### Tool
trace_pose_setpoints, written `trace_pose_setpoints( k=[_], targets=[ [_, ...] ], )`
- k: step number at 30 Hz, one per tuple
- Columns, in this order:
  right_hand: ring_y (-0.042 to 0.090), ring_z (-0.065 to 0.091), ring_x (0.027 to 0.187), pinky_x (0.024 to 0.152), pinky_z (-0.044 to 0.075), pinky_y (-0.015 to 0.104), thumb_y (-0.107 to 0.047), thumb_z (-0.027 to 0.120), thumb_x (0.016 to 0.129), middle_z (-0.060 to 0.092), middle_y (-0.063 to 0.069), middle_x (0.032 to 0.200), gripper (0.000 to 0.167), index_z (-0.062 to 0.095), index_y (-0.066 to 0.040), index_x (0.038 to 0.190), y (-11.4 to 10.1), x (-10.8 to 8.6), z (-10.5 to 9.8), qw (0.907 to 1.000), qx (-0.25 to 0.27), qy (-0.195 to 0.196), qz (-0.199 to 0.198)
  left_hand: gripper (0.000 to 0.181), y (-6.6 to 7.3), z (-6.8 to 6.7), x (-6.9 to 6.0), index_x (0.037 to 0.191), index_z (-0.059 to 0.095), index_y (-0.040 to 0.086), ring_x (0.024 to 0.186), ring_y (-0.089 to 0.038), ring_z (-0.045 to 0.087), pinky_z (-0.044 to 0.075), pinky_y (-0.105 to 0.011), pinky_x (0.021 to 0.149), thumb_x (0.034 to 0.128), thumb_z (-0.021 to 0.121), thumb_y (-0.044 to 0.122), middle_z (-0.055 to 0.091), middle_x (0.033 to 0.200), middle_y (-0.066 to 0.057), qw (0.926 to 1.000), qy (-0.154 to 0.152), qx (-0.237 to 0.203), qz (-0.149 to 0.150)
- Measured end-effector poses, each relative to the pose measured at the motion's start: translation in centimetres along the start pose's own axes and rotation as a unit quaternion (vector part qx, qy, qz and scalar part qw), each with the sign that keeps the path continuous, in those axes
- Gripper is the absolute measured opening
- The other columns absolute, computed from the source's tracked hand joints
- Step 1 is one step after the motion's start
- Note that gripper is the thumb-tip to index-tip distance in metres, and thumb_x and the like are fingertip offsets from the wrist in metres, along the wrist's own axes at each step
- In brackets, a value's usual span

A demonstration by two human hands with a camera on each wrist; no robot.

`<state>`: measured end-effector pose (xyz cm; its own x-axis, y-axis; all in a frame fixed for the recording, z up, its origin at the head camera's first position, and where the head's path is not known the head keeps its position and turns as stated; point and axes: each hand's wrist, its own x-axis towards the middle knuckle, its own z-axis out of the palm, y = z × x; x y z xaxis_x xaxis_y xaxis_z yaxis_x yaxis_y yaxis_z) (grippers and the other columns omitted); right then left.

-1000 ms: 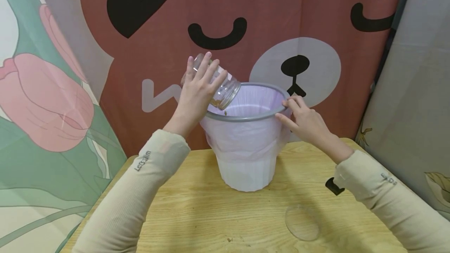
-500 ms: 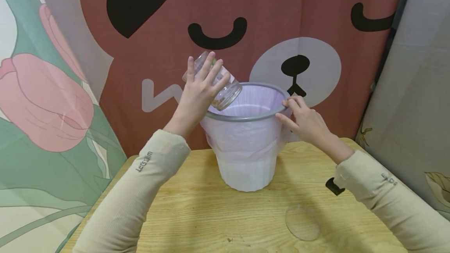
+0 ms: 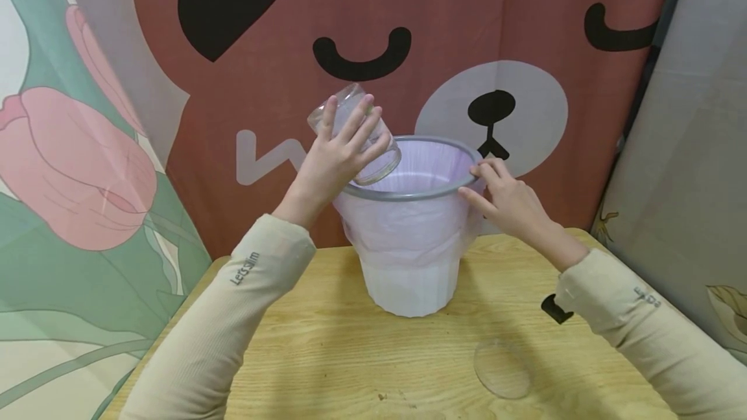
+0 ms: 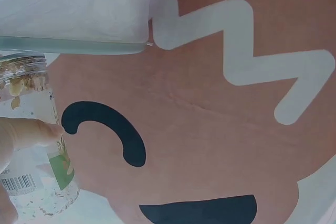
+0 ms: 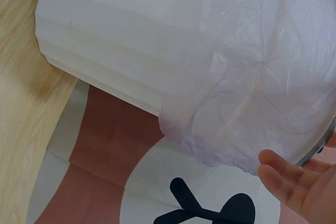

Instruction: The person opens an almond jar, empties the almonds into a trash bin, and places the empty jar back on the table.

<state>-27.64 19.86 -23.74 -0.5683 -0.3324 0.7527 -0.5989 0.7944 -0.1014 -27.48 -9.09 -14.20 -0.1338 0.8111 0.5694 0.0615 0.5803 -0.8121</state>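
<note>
My left hand (image 3: 335,161) holds a clear glass jar (image 3: 383,166), tipped with its mouth down inside the near left rim of a white trash can (image 3: 408,290). In the left wrist view, the jar (image 4: 62,169) bears a white label with a barcode and a green patch. Brown flakes (image 4: 18,85) lie near its mouth, and small bits cling to the glass. A thin purple bag (image 3: 408,229) lines the can, folded out under a grey rim ring (image 3: 403,197). My right hand (image 3: 510,203) grips the rim on the right, fingers (image 5: 281,174) against the bag.
The can stands on a wooden table (image 3: 327,368). A clear round lid (image 3: 503,371) lies on the table at the front right. Beside my right cuff is a small black piece (image 3: 556,310). A printed bear curtain (image 3: 245,89) hangs close behind.
My left hand has turned the jar a little further and shifted it slightly right. Brown bits seen at its mouth earlier no longer show in the head view. My right hand stays put.
</note>
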Motion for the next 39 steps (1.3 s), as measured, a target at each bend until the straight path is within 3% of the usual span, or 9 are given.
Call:
trace_pose_setpoints(
  k=[6,13,17,21,26,29,31,36,39],
  targets=[
    [0.02,0.052,0.057,0.042,0.038,0.03,-0.039,0.049,0.09,0.042,0.016,0.112,0.043,0.048,-0.001,0.111,0.0,0.0,0.0,1.0,-0.001,0.0,-0.002,0.039,0.1,0.1,0.0,0.114,0.049,0.016,0.128,-0.028,0.026,0.017,-0.056,0.099,0.0843,0.04,-0.008,0.044,0.131,-0.011,0.9999,0.013,-0.007,0.006],
    [0.02,0.052,0.058,0.042,0.038,0.03,-0.039,0.049,0.09,0.042,0.016,0.113,0.043,0.048,-0.001,0.111,0.0,0.0,0.1,1.0,-0.001,-0.003,0.001,0.04,0.2,-0.1,0.0,0.116,0.049,0.016,0.128,-0.029,0.026,0.015,-0.056,0.1,0.0842,0.04,-0.007,0.042,0.132,-0.012,0.9999,-0.004,-0.013,-0.003],
    [0.02,0.052,0.058,0.041,0.038,0.029,-0.039,0.049,0.09,0.042,0.017,0.113,0.043,0.048,-0.001,0.111,-0.1,0.0,0.2,1.0,0.0,-0.004,0.002,0.043,-0.1,-0.2,0.0,0.119,0.048,0.015,0.129,-0.03,0.023,0.008,-0.055,0.101,0.0835,0.043,-0.009,0.04,0.134,-0.014,0.9976,-0.022,-0.049,-0.044],
    [0.02,0.052,0.058,0.041,0.037,0.029,-0.039,0.049,0.09,0.042,0.017,0.113,0.043,0.048,-0.001,0.111,-0.1,0.1,0.1,1.0,0.003,-0.002,0.002,0.044,-0.8,-0.3,0.3,0.12,0.046,0.014,0.129,-0.031,0.022,0.006,-0.055,0.101,0.0821,0.048,-0.008,0.039,0.134,-0.015,0.9907,-0.031,-0.076,-0.108],
    [0.021,0.053,0.059,0.041,0.037,0.029,-0.039,0.049,0.09,0.042,0.017,0.114,0.043,0.048,-0.001,0.112,-0.1,0.0,0.0,1.0,0.005,-0.004,0.006,0.05,-1.4,-0.1,0.5,0.124,0.047,0.015,0.131,-0.031,0.016,0.0,-0.054,0.101,0.0798,0.055,-0.006,0.035,0.136,-0.016,0.9739,-0.048,-0.112,-0.191],
    [0.021,0.053,0.059,0.041,0.037,0.029,-0.038,0.05,0.09,0.043,0.016,0.113,0.043,0.048,-0.001,0.111,-0.2,0.0,0.1,1.0,0.004,-0.002,0.004,0.053,-1.4,0.0,0.2,0.126,0.046,0.015,0.132,-0.032,0.013,-0.002,-0.054,0.101,0.079,0.056,-0.007,0.032,0.138,-0.016,0.9674,-0.048,-0.13,-0.212],
    [0.02,0.053,0.059,0.041,0.037,0.029,-0.038,0.051,0.09,0.043,0.016,0.113,0.042,0.049,-0.001,0.11,-0.2,0.0,0.2,1.0,0.003,0.001,0.001,0.05,-1.3,0.1,-0.1,0.124,0.047,0.015,0.131,-0.032,0.015,-0.001,-0.054,0.101,0.0809,0.053,-0.009,0.034,0.137,-0.016,0.971,-0.032,-0.131,-0.197],
    [0.019,0.052,0.058,0.041,0.037,0.029,-0.037,0.052,0.089,0.043,0.015,0.112,0.041,0.049,-0.001,0.11,-0.3,0.1,0.3,1.0,0.002,0.004,-0.002,0.049,-1.2,0.5,-0.4,0.121,0.049,0.017,0.13,-0.029,0.022,0.006,-0.054,0.102,0.0824,0.047,-0.013,0.038,0.135,-0.012,0.9928,-0.018,-0.099,-0.065],
    [0.02,0.052,0.058,0.041,0.037,0.029,-0.037,0.052,0.089,0.043,0.015,0.112,0.041,0.049,-0.001,0.11,-0.3,0.1,0.3,1.0,0.002,0.004,-0.001,0.051,-1.0,0.5,-0.3,0.121,0.049,0.019,0.13,-0.027,0.022,0.007,-0.052,0.102,0.0821,0.046,-0.013,0.038,0.135,-0.01,0.9954,-0.02,-0.089,-0.029]
  ],
)
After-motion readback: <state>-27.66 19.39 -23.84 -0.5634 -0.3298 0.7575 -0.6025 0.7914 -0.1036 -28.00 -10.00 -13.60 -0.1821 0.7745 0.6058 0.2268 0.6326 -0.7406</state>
